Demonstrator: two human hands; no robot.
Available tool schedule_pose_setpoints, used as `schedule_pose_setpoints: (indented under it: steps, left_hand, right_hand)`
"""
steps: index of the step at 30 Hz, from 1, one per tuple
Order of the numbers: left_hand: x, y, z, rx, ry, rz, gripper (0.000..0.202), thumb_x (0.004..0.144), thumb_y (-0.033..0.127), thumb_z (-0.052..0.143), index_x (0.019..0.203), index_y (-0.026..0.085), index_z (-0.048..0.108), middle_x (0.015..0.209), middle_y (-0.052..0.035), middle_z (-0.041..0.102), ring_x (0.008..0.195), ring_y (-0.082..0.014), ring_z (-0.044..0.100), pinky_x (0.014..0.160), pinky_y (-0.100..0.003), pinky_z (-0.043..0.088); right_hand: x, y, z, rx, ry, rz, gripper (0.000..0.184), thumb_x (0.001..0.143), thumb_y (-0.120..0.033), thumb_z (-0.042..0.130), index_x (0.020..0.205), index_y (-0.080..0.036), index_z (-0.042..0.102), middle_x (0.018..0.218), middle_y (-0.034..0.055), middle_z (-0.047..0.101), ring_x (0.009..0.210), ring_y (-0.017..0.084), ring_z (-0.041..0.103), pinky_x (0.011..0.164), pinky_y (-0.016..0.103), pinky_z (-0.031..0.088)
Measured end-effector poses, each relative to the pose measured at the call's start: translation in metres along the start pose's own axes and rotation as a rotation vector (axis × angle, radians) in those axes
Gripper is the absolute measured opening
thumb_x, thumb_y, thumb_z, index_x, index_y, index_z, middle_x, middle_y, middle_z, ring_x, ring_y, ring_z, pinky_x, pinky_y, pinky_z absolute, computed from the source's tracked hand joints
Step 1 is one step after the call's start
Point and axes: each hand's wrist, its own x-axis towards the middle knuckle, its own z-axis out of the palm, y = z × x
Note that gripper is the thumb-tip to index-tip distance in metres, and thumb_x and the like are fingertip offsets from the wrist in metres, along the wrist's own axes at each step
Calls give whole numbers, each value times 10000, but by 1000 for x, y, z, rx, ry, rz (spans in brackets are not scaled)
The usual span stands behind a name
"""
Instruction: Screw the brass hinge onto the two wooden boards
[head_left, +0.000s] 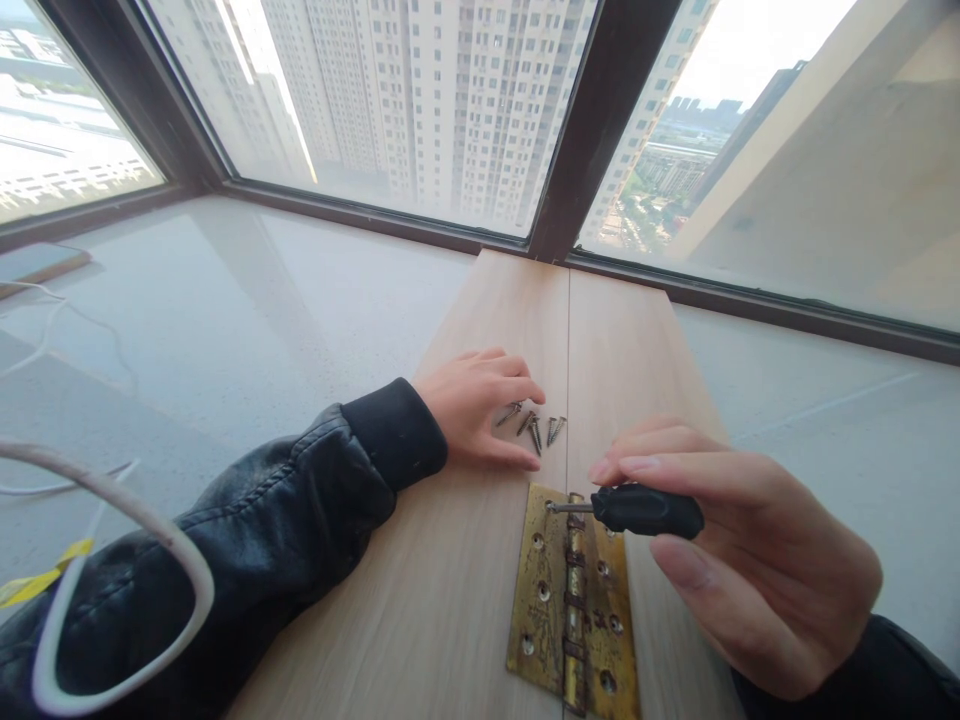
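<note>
A brass hinge [574, 600] lies flat across the seam between two light wooden boards [450, 560]. My right hand [735, 550] is closed around a short black-handled screwdriver [637, 510], whose tip rests at the top left hole of the hinge. My left hand [480, 405] lies on the left board just above the hinge, fingers curled loosely toward several loose screws [534, 425] scattered near the seam. Its fingertips are beside the nearest screw; it holds nothing that I can see.
The boards rest on a pale stone windowsill [225, 300] in front of large windows [420, 100] with dark frames. A white cable [150, 530] loops at the lower left, with a yellow tag [45, 575]. A flat device [37, 265] lies at the far left.
</note>
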Motion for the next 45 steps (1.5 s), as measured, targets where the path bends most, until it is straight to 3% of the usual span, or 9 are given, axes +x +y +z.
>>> schedule_pose_setpoints:
  steps: [6, 22, 32, 39, 45]
  left_hand:
    - [2, 7, 2, 66, -7, -43, 480, 736, 591, 682, 987, 182, 668, 987, -74, 626, 903, -234, 529, 808, -374, 415]
    - [1, 3, 4, 91, 50, -74, 166, 807, 318, 576, 843, 174, 652, 853, -46, 631, 815, -190, 523, 772, -339, 418]
    - [1, 6, 4, 115, 72, -115, 138, 770, 283, 547, 689, 180, 591, 734, -15, 605, 709, -160, 488, 677, -320, 379]
    - [2, 12, 0, 73, 24, -109, 132, 736, 269, 566, 642, 177, 575, 650, 6, 613, 657, -144, 512, 639, -306, 370]
    - [-1, 10, -1, -97, 31, -90, 88, 712, 257, 597, 697, 170, 601, 627, 22, 610, 630, -125, 518, 664, -292, 396]
  right_hand:
    - [0, 1, 4, 2, 48, -13, 395, 767, -34, 576, 1129, -185, 625, 906, 50, 659, 856, 192, 622, 703, 348, 515]
    - [0, 1, 4, 10, 58, 17, 364, 784, -55, 581, 1124, -179, 621, 902, 55, 663, 844, 198, 638, 666, 340, 516]
    - [-3, 1, 2, 28, 47, 23, 388, 784, -28, 566, 1145, -168, 604, 930, 46, 647, 871, 175, 621, 699, 332, 506]
    - [-3, 3, 1, 21, 42, 14, 368, 790, -37, 566, 1133, -164, 603, 928, 42, 647, 875, 163, 622, 698, 313, 505]
    - [0, 0, 2, 17, 46, 29, 381, 785, -27, 557, 1139, -162, 598, 941, 43, 650, 887, 163, 625, 707, 309, 511]
